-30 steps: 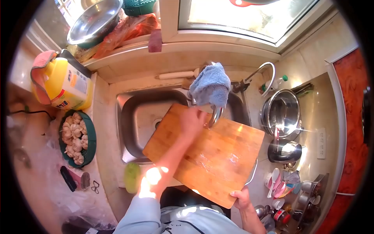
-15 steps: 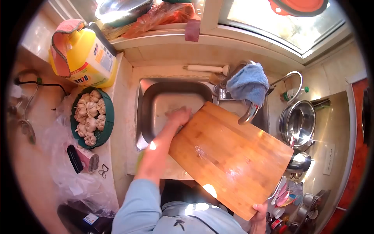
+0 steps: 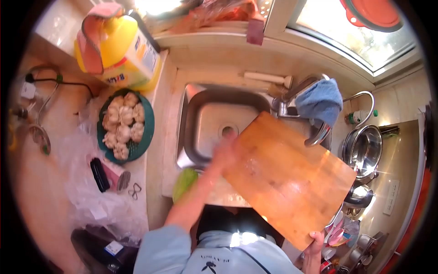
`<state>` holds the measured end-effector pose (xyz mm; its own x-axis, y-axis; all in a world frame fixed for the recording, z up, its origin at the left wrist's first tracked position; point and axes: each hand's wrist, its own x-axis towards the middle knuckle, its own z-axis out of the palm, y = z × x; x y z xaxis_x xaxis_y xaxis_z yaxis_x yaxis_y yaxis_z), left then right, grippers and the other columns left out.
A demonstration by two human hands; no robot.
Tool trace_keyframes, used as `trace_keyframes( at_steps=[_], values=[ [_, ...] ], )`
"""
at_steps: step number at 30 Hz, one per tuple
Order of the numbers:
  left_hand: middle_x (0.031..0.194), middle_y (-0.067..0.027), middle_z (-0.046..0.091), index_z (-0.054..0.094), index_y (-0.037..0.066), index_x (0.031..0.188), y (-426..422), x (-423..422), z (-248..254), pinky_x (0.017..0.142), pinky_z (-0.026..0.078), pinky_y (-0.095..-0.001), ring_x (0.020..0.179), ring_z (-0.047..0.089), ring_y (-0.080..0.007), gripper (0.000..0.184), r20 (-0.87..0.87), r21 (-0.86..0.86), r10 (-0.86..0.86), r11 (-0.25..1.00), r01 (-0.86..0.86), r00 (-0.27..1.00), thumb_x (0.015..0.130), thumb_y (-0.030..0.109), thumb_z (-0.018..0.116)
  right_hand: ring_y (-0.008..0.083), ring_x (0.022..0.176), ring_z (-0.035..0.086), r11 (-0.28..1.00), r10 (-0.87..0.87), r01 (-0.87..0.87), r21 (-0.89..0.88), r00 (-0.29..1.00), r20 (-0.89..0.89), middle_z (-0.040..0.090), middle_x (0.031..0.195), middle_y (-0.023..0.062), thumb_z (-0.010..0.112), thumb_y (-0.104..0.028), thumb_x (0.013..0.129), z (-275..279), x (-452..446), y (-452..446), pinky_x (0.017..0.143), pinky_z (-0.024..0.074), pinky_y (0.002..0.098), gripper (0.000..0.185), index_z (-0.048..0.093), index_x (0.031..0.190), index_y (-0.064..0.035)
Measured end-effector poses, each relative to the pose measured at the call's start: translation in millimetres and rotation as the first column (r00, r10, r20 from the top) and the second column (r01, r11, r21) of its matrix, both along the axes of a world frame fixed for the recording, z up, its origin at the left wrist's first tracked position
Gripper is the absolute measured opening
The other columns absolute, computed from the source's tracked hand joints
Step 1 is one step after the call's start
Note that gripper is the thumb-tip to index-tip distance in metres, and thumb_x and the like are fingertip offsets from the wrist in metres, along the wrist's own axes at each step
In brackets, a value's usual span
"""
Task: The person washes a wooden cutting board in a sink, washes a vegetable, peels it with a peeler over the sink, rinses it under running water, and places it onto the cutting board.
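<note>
A wooden cutting board (image 3: 292,178) is tilted over the right part of the sink and the counter's front edge, its surface showing wet, shiny patches. My right hand (image 3: 314,246) grips its near right corner, thumb on top. Motion smears my left hand (image 3: 229,148), which is at the board's left edge; its fingers cannot be made out, nor whether it touches the wood. Beyond that hand lies the steel sink (image 3: 194,123) with its drain (image 3: 228,131) showing. Something green and leafy (image 3: 185,182) sits on the counter, partly behind my left forearm.
A faucet (image 3: 318,136) draped with a blue cloth (image 3: 320,101) stands close above the board. Garlic bulbs (image 3: 123,123) fill a green basket (image 3: 148,123) at left, near a yellow jug (image 3: 118,55). Metal bowls (image 3: 365,150) and a kettle (image 3: 360,196) are at right.
My left hand has moved toward me along the board's left edge, uncovering the drain. The camera view has shifted, exposing more of the green leafy thing. My right hand keeps hold of the corner.
</note>
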<state>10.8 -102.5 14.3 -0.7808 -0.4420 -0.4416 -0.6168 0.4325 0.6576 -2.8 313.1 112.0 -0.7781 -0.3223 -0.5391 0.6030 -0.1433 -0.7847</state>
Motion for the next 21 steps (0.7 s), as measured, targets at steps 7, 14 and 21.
trace_keyframes(
  at_steps=[7, 14, 21],
  values=[
    [0.105, -0.0148, 0.065, 0.063, 0.007, 0.113, 132.9, -49.5, 9.1, 0.081, 0.051, -0.0406, 0.098, 0.063, -0.0237, 0.029, -0.547, -0.209, -0.326, 0.945, 0.252, 0.771, 0.097, 0.028, 0.049, 0.0317, 0.11, 0.059, 0.999, -0.054, 0.054, -0.008, 0.998, -0.014, 0.055, 0.124, 0.0184, 0.057, -0.009, 0.068, 10.8, -2.2, -4.1, 0.093, 0.0508, 0.0401, 0.071, 0.04, 0.135, 0.005],
    [0.099, -0.0174, 0.066, 0.062, 0.006, 0.106, 174.6, -72.1, 15.2, 0.079, 0.052, -0.0402, 0.093, 0.064, -0.0267, 0.024, -0.61, -0.241, -0.531, 0.832, 0.5, 0.588, 0.094, 0.024, 0.052, 0.0319, 0.115, 0.057, 0.991, -0.098, 0.106, 0.086, 0.991, -0.091, 0.054, 0.126, 0.0167, 0.057, -0.015, 0.065, 11.5, 20.7, 5.9, 0.097, 0.049, 0.0398, 0.08, 0.035, 0.14, 0.0016],
    [0.093, -0.0201, 0.066, 0.061, 0.004, 0.1, 16.0, -68.9, -120.6, 0.077, 0.053, -0.0397, 0.087, 0.065, -0.0297, 0.019, -0.096, -0.625, -0.149, 0.779, 0.057, 0.984, 0.091, 0.02, 0.055, 0.0304, 0.109, 0.06, 0.976, -0.199, 0.205, 0.07, 0.977, -0.078, 0.059, 0.122, 0.0163, 0.054, -0.018, 0.067, 6.2, 30.8, 42.5, 0.095, 0.0496, 0.0389, 0.069, 0.046, 0.132, 0.0049]
  ],
)
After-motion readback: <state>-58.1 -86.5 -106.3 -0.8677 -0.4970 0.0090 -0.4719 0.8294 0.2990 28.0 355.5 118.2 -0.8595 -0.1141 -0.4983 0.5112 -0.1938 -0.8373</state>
